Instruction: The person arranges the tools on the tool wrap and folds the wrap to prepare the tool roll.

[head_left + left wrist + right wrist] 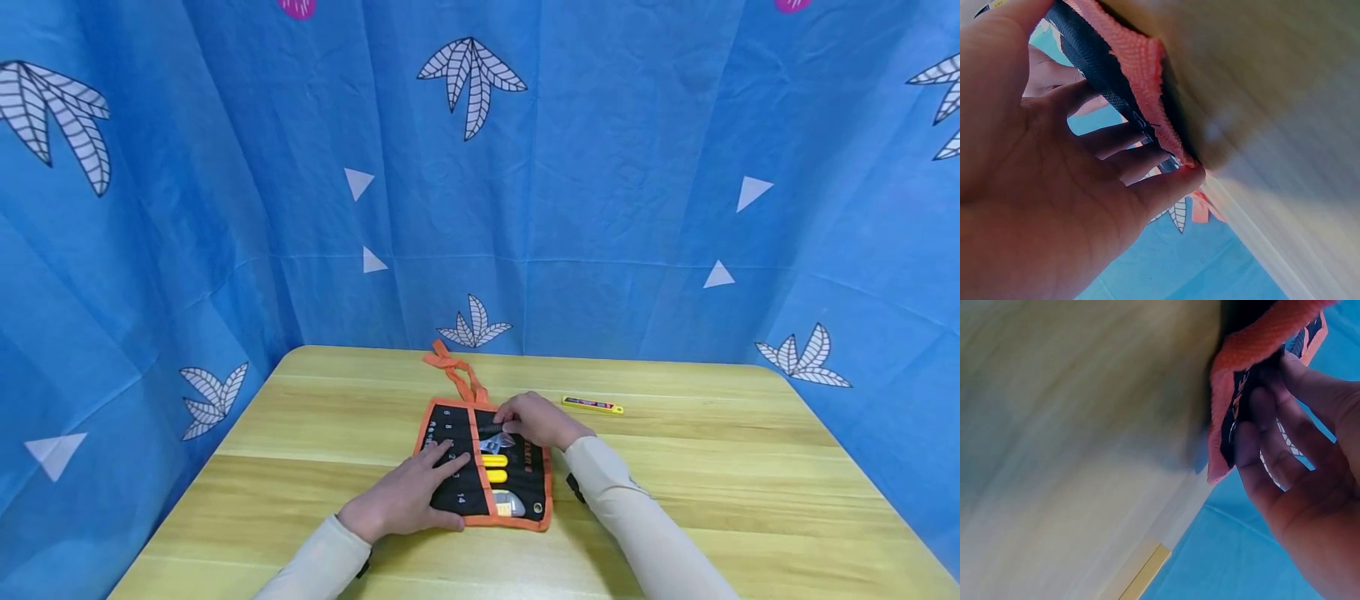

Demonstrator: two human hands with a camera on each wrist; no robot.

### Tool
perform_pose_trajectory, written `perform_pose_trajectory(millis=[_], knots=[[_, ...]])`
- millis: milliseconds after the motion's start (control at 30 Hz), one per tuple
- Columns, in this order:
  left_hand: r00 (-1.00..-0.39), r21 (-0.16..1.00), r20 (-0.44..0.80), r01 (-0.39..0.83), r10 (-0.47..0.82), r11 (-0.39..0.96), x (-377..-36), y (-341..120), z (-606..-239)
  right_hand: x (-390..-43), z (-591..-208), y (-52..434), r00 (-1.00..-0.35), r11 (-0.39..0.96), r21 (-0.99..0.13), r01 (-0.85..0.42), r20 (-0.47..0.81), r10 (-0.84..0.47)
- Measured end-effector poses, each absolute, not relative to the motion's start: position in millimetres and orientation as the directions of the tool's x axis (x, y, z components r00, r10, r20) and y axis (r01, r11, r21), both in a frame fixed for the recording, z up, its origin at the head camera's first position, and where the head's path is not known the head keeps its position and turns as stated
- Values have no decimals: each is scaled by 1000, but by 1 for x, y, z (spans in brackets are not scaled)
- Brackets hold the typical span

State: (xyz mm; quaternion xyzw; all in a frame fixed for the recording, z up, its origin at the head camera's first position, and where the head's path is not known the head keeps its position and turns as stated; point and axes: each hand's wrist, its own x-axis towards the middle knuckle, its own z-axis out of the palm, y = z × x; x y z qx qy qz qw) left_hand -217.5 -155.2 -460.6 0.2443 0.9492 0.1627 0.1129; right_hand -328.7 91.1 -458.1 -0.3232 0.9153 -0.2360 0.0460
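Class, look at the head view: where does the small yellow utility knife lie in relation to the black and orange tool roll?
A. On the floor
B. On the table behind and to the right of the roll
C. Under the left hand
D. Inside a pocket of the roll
B: the yellow utility knife lies on the bare wooden table, apart from the tool roll, behind and to its right.

Head view looks down; wrist views press close, sharing the pouch [483, 467] edge

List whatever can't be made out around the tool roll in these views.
- Head view: the right hand covers the top of the black, orange-edged fabric tool roll; what its fingers hold is unclear.
- Head view: pocket numbers too small.
- Wrist views: wooden table blurred; roll's contents hidden by its edge.
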Motion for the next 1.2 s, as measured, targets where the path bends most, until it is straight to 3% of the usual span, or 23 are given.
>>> perform_pose_trajectory(millis=[567, 1200], knots=[[-849, 364, -127, 442, 513, 820, -218, -155, -461, -324, -457, 82, -810, 691, -525, -496, -8, -587], [-851, 363, -131, 436, 509, 824, -217, -156, -461, -320, -456, 73, -813, 686, -513, -515, 40, -580]])
